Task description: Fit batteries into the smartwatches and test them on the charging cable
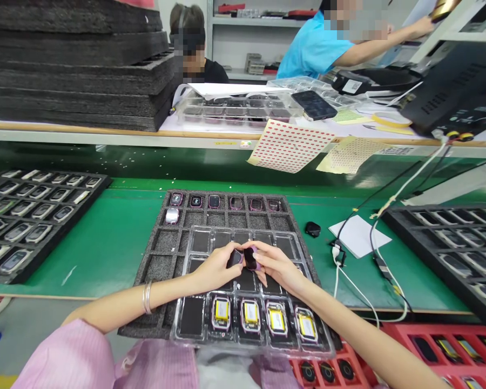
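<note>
Purple-rimmed case (250,259) pinched in right hand (278,266); dark piece (234,259) pinched in left hand (216,267); both partly hidden

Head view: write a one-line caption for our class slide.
Left hand and right hand hold purple-edged parts over a clear tray.

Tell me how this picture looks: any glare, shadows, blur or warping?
Head view: bright glints line the clear plastic tray; the green table darkens beneath the shelf; blocky pixelation covers parts of the person in blue and the person in black; the side trays look stretched, probably wide-angle distortion; the dark pieces in the left hand and right hand show little detail.
</note>
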The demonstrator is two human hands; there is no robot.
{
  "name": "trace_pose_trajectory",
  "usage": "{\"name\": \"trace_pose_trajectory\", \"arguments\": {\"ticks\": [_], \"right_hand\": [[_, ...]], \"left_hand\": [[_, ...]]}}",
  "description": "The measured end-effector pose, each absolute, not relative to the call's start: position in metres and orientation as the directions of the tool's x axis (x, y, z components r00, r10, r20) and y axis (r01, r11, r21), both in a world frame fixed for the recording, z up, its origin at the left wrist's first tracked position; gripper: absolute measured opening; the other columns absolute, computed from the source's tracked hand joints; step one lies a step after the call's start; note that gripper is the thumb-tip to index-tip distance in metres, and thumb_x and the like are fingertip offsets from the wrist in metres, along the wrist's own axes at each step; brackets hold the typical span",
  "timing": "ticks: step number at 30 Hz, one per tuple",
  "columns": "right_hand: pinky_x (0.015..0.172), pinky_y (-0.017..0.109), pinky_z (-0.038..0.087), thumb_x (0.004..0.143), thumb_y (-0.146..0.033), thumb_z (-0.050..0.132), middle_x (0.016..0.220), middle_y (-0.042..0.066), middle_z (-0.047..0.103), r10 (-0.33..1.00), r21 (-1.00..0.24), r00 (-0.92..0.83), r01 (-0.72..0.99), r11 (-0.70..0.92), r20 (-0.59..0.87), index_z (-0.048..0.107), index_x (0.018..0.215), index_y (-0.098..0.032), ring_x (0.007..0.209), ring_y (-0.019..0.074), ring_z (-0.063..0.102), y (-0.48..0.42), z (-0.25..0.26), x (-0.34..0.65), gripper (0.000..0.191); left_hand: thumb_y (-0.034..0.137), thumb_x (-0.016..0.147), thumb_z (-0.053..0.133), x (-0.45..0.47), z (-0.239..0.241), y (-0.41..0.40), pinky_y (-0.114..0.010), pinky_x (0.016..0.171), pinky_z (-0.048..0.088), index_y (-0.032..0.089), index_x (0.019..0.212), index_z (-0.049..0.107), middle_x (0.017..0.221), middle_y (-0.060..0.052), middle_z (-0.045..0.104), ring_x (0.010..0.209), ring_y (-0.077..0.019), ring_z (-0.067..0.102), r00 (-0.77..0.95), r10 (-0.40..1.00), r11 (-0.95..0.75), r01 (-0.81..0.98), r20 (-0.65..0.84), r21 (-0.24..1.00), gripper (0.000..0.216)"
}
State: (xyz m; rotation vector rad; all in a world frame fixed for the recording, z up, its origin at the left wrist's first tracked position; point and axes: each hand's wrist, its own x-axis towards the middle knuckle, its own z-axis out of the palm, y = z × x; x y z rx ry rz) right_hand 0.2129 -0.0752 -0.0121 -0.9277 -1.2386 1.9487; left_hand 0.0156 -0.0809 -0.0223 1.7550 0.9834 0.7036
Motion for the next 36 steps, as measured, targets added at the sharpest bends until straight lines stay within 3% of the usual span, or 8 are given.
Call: {"name": "trace_pose_trajectory", "arguments": {"ticks": [9, 22, 36], "right_hand": [[0.042, 0.020, 0.045, 0.083, -0.033, 0.064, 0.075, 0.002, 0.056, 0.814, -0.929, -0.538, -0.141, -0.344, -0.219, 0.059, 0.114, -0.016, 0.049, 0.0082, 0.047, -0.0761, -0.0108, 0.2117, 0.036], [0.044, 0.021, 0.047, 0.083, -0.034, 0.063, 0.075, 0.002, 0.057, 0.817, -0.937, -0.530, -0.110, -0.330, -0.226, 0.059, 0.111, -0.017, 0.047, 0.0079, 0.049, -0.0776, -0.0090, 0.2111, 0.033], [0.043, 0.021, 0.048, 0.082, -0.032, 0.063, 0.071, 0.001, 0.058, 0.829, -0.937, -0.512, -0.119, -0.328, -0.225, 0.057, 0.112, -0.016, 0.045, 0.0083, 0.049, -0.0795, -0.0069, 0.2079, 0.034]], "left_hand": [[0.017, 0.079, 0.052, 0.0158, -0.0234, -0.0815, -0.035, 0.089, 0.044, 0.016, 0.115, 0.052, 0.089, -0.004, 0.065, 0.097, -0.0227, 0.060, 0.513, 0.858, -0.213, 0.294, 0.035, 0.932, 0.036], [0.016, 0.078, 0.052, 0.0154, -0.0228, -0.0827, -0.034, 0.089, 0.044, 0.017, 0.110, 0.053, 0.089, -0.003, 0.064, 0.096, -0.0220, 0.060, 0.519, 0.853, -0.229, 0.292, 0.047, 0.928, 0.032], [0.017, 0.078, 0.051, 0.0149, -0.0198, -0.0829, -0.032, 0.080, 0.045, 0.016, 0.112, 0.053, 0.097, -0.005, 0.066, 0.087, -0.0206, 0.061, 0.530, 0.847, -0.241, 0.297, 0.051, 0.924, 0.033]]}}
